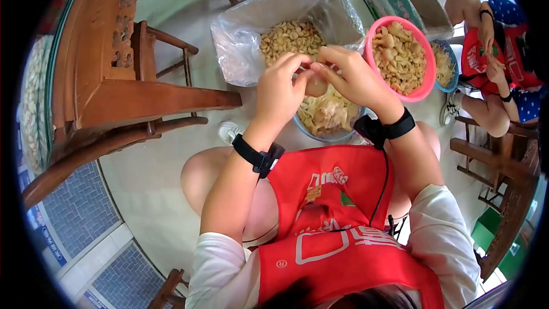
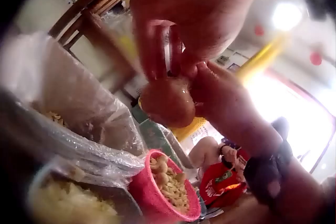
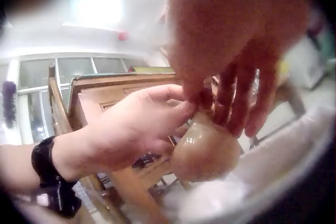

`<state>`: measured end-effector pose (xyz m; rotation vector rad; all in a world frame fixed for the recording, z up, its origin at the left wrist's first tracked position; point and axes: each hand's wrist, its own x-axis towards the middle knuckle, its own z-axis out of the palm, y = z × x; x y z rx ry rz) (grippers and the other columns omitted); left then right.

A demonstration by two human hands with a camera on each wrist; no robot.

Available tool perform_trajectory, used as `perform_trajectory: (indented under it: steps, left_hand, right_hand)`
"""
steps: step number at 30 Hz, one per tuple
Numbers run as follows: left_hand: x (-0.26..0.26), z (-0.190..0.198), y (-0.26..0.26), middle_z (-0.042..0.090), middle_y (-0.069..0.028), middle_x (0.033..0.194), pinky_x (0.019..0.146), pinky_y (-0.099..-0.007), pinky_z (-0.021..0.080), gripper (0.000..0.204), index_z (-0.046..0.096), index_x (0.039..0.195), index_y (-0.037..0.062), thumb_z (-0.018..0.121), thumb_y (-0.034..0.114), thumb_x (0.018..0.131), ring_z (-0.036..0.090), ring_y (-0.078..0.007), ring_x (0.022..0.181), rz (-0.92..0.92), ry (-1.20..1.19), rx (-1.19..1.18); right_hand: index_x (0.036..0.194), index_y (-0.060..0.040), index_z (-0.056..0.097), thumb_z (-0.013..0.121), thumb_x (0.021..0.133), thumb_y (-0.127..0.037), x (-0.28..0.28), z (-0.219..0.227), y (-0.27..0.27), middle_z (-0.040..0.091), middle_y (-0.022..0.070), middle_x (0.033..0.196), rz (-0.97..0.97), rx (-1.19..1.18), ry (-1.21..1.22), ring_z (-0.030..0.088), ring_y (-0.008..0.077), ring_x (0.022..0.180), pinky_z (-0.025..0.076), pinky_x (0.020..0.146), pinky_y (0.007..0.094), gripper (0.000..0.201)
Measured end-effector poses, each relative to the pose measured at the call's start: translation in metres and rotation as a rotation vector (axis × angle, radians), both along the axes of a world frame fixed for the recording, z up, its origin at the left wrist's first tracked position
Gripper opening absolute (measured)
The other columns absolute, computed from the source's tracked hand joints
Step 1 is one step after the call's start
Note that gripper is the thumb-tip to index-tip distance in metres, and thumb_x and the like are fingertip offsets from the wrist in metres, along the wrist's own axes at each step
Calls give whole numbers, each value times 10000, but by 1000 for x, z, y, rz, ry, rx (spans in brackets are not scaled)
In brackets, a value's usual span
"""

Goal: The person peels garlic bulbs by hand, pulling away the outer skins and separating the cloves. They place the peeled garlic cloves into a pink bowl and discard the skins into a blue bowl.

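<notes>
A rounded, glossy tan bulb-shaped piece (image 1: 316, 86) hangs between my two hands, narrow at the top and wide below; its exact kind I cannot tell. My left hand (image 1: 281, 88) pinches it from one side. From the other side my right hand (image 1: 357, 77) pinches its narrow top, thumb and fingertips close to the left ones. The right wrist view shows the wet, smooth bulb (image 3: 205, 153) under the fingers. Directly below the hands is a blue-rimmed basin (image 1: 329, 137) with pale, thin, peel-like scraps (image 1: 331, 113).
A plastic-lined box (image 1: 237, 51) holding tan pieces stands ahead. Right of it are a pink tub (image 1: 431, 71) full of similar pieces and a smaller blue basin (image 1: 454, 77). Another person (image 1: 486, 51) sits at the right. Wooden furniture (image 1: 166, 100) stands on the left.
</notes>
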<state>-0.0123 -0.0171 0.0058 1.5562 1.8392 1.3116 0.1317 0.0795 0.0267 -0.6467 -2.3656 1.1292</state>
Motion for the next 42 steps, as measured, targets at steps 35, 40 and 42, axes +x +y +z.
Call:
perform_trajectory:
  steps: [35, 40, 42]
  left_hand:
    - [30, 0, 30, 582, -54, 1090, 915, -320, 454, 163, 517, 1082, 77, 558, 163, 949, 549, -144, 1023, 158, -917, 250]
    - [31, 0, 39, 579, -58, 1042, 801, -300, 478, 292, 475, 1121, 74, 530, 312, 961, 559, -144, 956, 59, -993, 101]
    - [27, 1, 37, 575, -69, 971, 625, -263, 498, 394, 430, 1143, 52, 528, 384, 954, 580, -130, 822, -73, -1087, -142]
  right_hand:
    - [880, -29, 564, 493, 978, -236, -10, -17, 11, 532, -14, 796, -572, -646, 638, 470, 65, 741, 400, 713, 231, 239]
    - [872, -27, 544, 481, 984, -248, -7, -10, 9, 555, 4, 789, -328, -613, 533, 506, 71, 714, 425, 658, 238, 255]
    - [858, -7, 544, 508, 972, -272, -8, -14, 8, 560, 6, 757, -263, -544, 485, 521, 74, 675, 446, 590, 249, 291]
